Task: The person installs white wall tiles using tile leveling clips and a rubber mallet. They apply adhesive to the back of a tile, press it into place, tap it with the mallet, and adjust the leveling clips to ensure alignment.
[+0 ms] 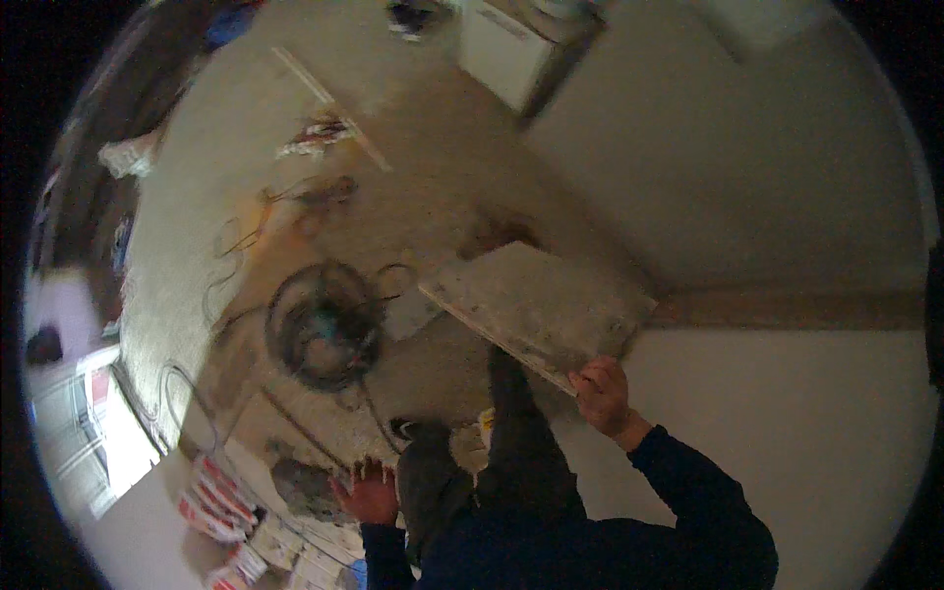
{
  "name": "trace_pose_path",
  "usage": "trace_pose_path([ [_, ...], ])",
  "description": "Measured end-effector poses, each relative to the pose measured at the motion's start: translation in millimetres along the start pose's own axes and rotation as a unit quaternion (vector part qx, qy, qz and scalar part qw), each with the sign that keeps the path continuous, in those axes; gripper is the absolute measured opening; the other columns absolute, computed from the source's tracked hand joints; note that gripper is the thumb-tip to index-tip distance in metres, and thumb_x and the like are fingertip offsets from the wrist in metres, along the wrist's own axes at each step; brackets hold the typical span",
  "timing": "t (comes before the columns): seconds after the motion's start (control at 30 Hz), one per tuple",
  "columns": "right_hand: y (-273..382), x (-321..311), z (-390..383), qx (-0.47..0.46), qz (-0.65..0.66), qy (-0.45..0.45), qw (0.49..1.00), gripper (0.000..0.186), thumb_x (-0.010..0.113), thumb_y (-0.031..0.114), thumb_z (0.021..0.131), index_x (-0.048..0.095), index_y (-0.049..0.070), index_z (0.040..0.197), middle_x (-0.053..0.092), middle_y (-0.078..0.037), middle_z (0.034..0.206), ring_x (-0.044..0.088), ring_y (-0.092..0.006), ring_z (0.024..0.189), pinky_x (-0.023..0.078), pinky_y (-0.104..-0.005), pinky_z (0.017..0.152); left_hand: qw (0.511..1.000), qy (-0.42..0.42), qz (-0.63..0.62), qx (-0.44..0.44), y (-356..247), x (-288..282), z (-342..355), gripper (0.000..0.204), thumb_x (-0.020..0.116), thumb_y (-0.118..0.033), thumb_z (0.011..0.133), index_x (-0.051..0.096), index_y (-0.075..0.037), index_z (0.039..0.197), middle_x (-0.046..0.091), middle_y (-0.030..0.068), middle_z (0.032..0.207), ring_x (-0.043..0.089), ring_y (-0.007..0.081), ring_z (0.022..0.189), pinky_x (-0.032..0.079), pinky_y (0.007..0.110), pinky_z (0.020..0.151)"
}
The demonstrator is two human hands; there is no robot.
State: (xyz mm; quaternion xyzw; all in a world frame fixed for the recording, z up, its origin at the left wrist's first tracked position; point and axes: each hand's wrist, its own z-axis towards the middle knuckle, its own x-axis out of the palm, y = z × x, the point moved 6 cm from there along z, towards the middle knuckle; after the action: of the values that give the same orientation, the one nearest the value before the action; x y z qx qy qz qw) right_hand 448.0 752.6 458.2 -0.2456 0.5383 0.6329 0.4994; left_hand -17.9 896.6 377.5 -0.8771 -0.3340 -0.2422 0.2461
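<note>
The pale, stained board (pixel 539 305) sat just toward 3 o'clock of centre, its near edge clamped in the right hand (pixel 602 393) at 4 o'clock. The left hand (pixel 372 492), at 7 o'clock, was held apart with spread fingers, gripping nothing visible. A 1-handed hold probably let the slab twist; 2 hands on opposite edges would likely have steadied it. At 8 o'clock stood a red-and-white bag (pixel 218 500); its contents could not be told.
</note>
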Motion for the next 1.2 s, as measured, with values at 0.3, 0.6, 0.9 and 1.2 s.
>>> trace_pose_path([
  [0.3,379.2,61.4,137.9,-0.162,0.231,0.087,0.955,0.03,0.082,-0.002,0.075,0.065,0.004,0.1,0.058,-0.012,0.094,0.058,-0.0301,0.089,0.051,-0.0397,0.074,0.95,-0.009,-0.197,0.243,-168.0,-198.7,-158.7,0.052,0.048,-0.058,0.104,0.067,-0.01,0.108,0.069,0.0137,0.115,0.065,0.0347,0.107,0.05,0.054,0.097],
  [0.6,736.8,187.9,53.2,-0.483,0.257,0.215,0.809,0.03,0.083,0.0,0.076,0.065,0.004,0.099,0.058,-0.011,0.095,0.057,-0.0278,0.087,0.049,-0.038,0.073,0.806,-0.168,-0.443,0.354,-186.7,-345.7,-266.8,0.049,0.063,-0.042,0.101,0.043,-0.012,0.136,0.046,0.0158,0.139,0.056,0.0325,0.125,0.053,0.055,0.1],
  [0.9,904.0,258.2,-14.2,-0.636,0.375,0.283,0.613,0.037,0.079,0.004,0.068,0.067,0.008,0.103,0.058,-0.012,0.092,0.058,-0.0365,0.085,0.049,-0.0472,0.073,0.629,-0.243,-0.576,0.461,-260.7,-371.7,-321.9,0.097,0.067,-0.058,0.093,0.017,-0.013,0.163,0.022,0.0188,0.162,0.038,0.0409,0.145,0.044,0.064,0.11],
  [1.2,1021.9,331.1,-78.3,-0.685,0.437,0.402,0.421,0.038,0.08,0.007,0.067,0.066,0.008,0.103,0.059,-0.01,0.092,0.06,-0.0341,0.089,0.05,-0.0464,0.08,0.531,-0.307,-0.64,0.463,-304.3,-455.1,-350.7,0.106,0.069,-0.065,0.089,0.014,-0.013,0.163,0.021,0.0145,0.163,0.044,0.0376,0.14,0.034,0.058,0.119],
])
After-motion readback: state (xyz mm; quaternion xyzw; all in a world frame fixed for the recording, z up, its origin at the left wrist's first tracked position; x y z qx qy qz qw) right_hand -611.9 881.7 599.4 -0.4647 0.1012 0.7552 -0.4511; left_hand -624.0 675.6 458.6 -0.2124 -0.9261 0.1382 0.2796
